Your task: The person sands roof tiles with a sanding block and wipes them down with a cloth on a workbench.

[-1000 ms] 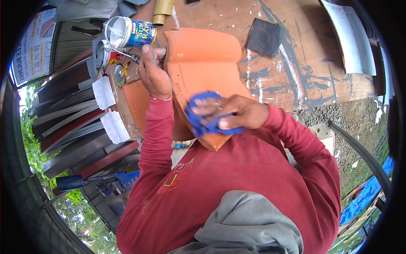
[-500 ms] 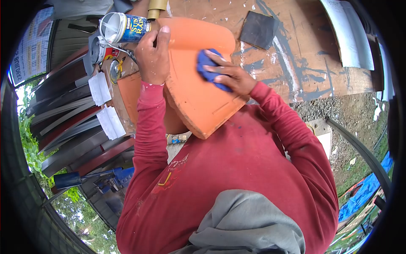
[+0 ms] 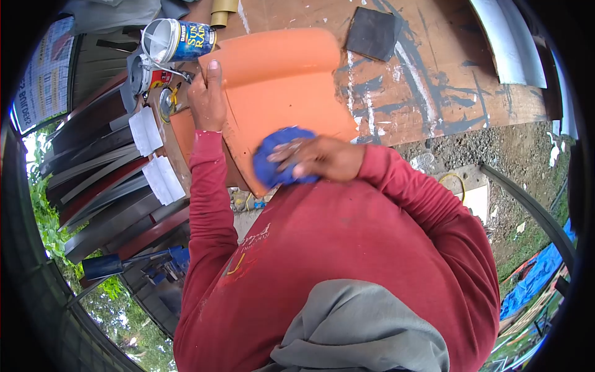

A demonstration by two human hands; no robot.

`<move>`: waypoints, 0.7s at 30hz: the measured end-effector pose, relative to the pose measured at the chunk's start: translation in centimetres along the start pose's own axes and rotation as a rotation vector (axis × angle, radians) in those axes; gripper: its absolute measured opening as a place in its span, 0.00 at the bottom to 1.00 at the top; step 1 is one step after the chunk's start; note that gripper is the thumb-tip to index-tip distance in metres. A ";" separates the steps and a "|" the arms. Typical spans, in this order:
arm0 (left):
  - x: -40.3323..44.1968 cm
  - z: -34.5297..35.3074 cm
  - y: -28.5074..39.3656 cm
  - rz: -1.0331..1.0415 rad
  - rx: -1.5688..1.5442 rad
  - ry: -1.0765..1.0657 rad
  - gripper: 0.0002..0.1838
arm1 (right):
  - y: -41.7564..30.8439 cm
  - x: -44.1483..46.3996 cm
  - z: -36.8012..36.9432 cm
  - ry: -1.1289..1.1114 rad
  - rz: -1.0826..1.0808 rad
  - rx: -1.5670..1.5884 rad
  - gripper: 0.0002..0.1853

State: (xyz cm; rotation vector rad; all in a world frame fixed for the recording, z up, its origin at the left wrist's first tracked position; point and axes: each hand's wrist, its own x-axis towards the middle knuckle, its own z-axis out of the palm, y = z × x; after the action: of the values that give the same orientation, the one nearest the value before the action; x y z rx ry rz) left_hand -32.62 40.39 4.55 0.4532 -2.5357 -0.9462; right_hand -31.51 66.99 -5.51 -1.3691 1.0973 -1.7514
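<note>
An orange curved tile (image 3: pixel 279 93) lies over the wooden table, its near end close to my body. My left hand (image 3: pixel 208 98) grips the tile's left edge, thumb on top and the other fingers partly hidden. A blue cloth (image 3: pixel 266 162) is bunched under my right hand (image 3: pixel 316 158), whose fingers press it on the tile's near part. The cloth hides the tile's near right corner.
A blue paint can (image 3: pixel 186 41) lies tilted beyond my left hand, beside a second can (image 3: pixel 149 74). A dark square sheet (image 3: pixel 374 33) is on the paint-streaked table (image 3: pixel 434 74). White papers (image 3: pixel 146 131) hang at the left, near stacked metal sheets. A curved silver panel (image 3: pixel 511 43) stands right.
My right hand and the cloth moved up the tile, then back down toward its near end. The tile has shifted left, with my left hand still at its left edge.
</note>
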 end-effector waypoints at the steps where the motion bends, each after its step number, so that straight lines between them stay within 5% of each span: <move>1: -0.4 -0.1 -0.6 0.005 -0.001 0.051 0.28 | 1.8 -1.6 -1.5 0.007 0.124 0.057 0.16; 6: -1.6 -0.6 -1.8 0.004 -0.003 0.092 0.31 | 4.4 -9.5 -6.8 0.437 0.729 -0.340 0.17; 8: -1.7 -0.5 -1.8 0.017 0.016 0.086 0.32 | 5.1 -8.6 -5.2 0.608 0.697 -0.292 0.16; 10: -1.7 -0.6 -1.3 -0.024 0.103 0.094 0.32 | 5.3 -5.5 -1.7 0.630 0.622 0.479 0.15; 12: -2.3 -0.7 -1.0 -0.019 0.066 0.062 0.32 | 1.0 -0.6 2.0 0.350 0.146 0.158 0.15; 15: -3.8 -1.2 -1.8 -0.005 0.014 0.076 0.30 | 3.1 0.5 2.5 0.040 -0.039 -0.125 0.15; 21: -6.7 -1.4 -3.3 -0.101 -0.259 0.172 0.27 | 9.3 -7.7 -3.1 0.507 0.315 -0.420 0.17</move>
State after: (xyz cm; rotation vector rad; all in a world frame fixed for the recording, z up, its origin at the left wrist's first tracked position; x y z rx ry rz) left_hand -25.59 40.06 1.64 0.5611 -2.2167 -1.2000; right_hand -32.66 70.31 -17.51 -0.9091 1.9311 -1.7299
